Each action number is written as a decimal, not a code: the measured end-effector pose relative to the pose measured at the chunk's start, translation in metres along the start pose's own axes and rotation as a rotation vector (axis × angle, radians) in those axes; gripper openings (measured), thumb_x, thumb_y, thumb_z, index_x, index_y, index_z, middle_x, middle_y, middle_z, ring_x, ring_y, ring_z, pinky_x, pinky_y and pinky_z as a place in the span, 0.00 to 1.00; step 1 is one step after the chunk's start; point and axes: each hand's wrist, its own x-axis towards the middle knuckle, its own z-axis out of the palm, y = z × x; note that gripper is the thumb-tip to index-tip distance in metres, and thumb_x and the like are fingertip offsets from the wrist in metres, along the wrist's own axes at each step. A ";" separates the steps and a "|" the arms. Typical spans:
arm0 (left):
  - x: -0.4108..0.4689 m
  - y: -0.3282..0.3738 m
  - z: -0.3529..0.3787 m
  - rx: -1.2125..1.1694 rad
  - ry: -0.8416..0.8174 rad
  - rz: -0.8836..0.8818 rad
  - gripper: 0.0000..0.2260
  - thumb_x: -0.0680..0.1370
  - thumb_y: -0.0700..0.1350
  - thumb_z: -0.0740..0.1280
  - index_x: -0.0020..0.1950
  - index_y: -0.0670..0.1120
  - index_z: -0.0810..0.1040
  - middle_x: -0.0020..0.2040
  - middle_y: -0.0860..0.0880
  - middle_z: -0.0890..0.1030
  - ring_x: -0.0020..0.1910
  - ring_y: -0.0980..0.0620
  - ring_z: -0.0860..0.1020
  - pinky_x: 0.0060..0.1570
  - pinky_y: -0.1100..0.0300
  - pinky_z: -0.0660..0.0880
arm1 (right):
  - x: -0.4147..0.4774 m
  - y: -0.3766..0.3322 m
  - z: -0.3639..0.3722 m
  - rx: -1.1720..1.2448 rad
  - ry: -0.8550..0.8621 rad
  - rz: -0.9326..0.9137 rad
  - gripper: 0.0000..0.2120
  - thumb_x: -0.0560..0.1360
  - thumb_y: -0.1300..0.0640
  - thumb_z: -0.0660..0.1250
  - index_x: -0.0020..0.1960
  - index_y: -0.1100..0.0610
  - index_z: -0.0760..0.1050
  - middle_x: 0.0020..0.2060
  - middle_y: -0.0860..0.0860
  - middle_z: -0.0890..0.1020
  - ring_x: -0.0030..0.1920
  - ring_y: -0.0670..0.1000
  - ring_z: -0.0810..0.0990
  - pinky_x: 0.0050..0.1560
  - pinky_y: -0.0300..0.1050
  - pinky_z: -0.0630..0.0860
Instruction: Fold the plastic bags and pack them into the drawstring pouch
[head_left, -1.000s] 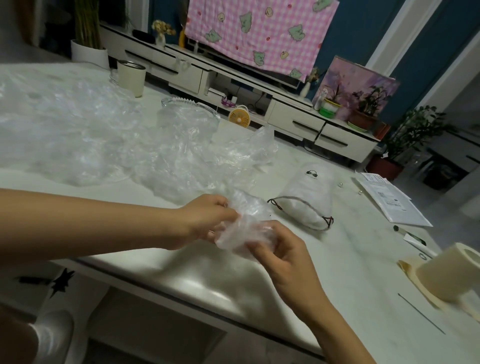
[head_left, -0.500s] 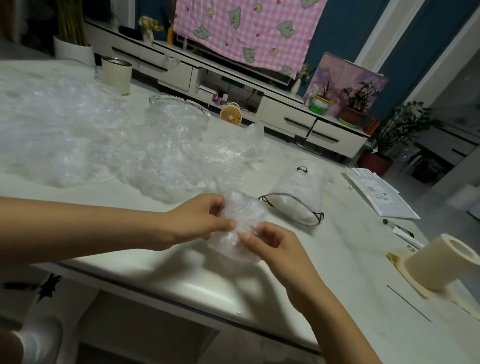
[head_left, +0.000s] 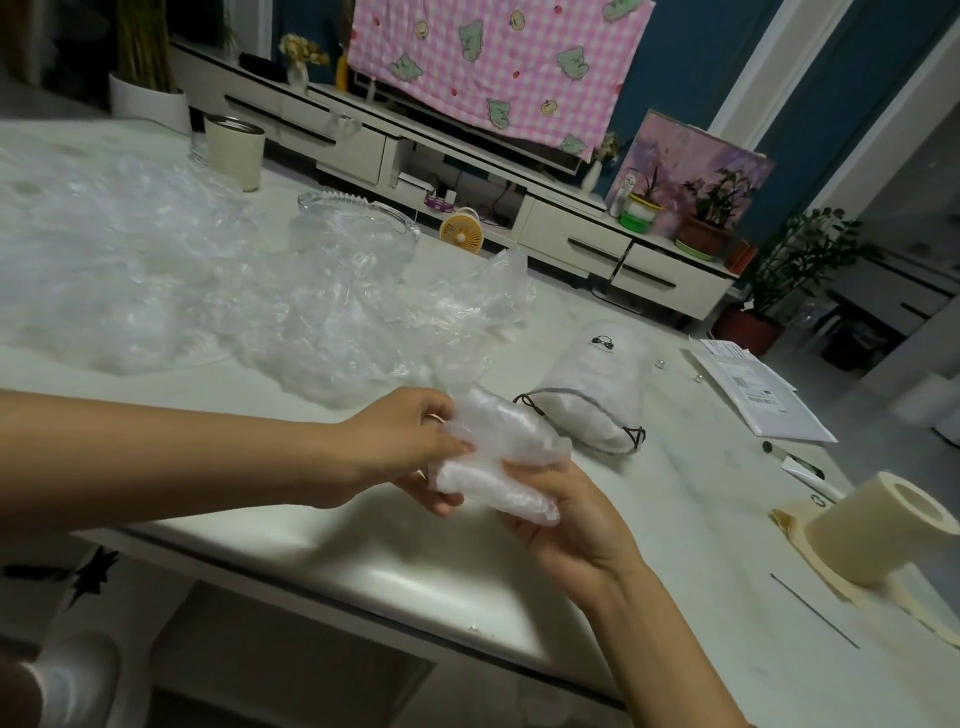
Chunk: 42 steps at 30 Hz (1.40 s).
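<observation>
- Presently in hand: one plastic bag (head_left: 498, 457), clear, crumpled into a compact wad. It was held between both hands, off the table (head_left: 675, 545) and above its near edge.
- Left hand (head_left: 410, 447): fingers curled round the wad's left end, pinching it.
- Right hand (head_left: 566, 514): cupped beneath the right end, fingers bent up round the plastic, gripping it.
- Drawstring pouch (head_left: 597, 400): white, lying on its side on the table just beyond the hands. Its dark-corded mouth faced them. It looked partly filled and was not touching the wad.
- Loose bags (head_left: 311, 322): a wide heap of clear plastic to the left and behind, unfolded, apart from the hands.
- Also on the table, to the right: tape roll (head_left: 883, 535) and papers (head_left: 753, 389).
- Handling note, as a judgement:
  - The wad looked springy and full of air, so it would want pressing flat.
  - One hand should take a firm grip across the folds, so it cannot unfurl while the other spreads the pouch mouth.
  - Slick film may slip if held only at an edge.
</observation>
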 end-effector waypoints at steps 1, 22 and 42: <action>0.000 -0.001 0.001 -0.002 0.007 -0.009 0.07 0.78 0.33 0.63 0.55 0.38 0.72 0.40 0.38 0.78 0.24 0.49 0.77 0.25 0.60 0.76 | 0.001 0.001 0.001 0.018 0.012 0.000 0.13 0.70 0.74 0.58 0.46 0.63 0.78 0.39 0.57 0.81 0.35 0.49 0.80 0.31 0.37 0.76; -0.002 -0.002 0.007 0.195 -0.028 0.211 0.16 0.75 0.28 0.57 0.34 0.44 0.75 0.28 0.53 0.76 0.24 0.48 0.74 0.25 0.61 0.75 | -0.001 -0.013 -0.021 -0.410 -0.200 0.139 0.19 0.67 0.59 0.70 0.57 0.60 0.76 0.47 0.55 0.82 0.45 0.52 0.81 0.44 0.42 0.77; 0.003 0.009 -0.002 0.497 -0.091 0.112 0.12 0.71 0.31 0.65 0.41 0.48 0.76 0.37 0.51 0.74 0.29 0.61 0.72 0.30 0.70 0.71 | -0.005 -0.009 -0.018 -0.561 -0.135 0.089 0.18 0.70 0.49 0.69 0.54 0.60 0.79 0.44 0.53 0.82 0.43 0.50 0.79 0.42 0.39 0.74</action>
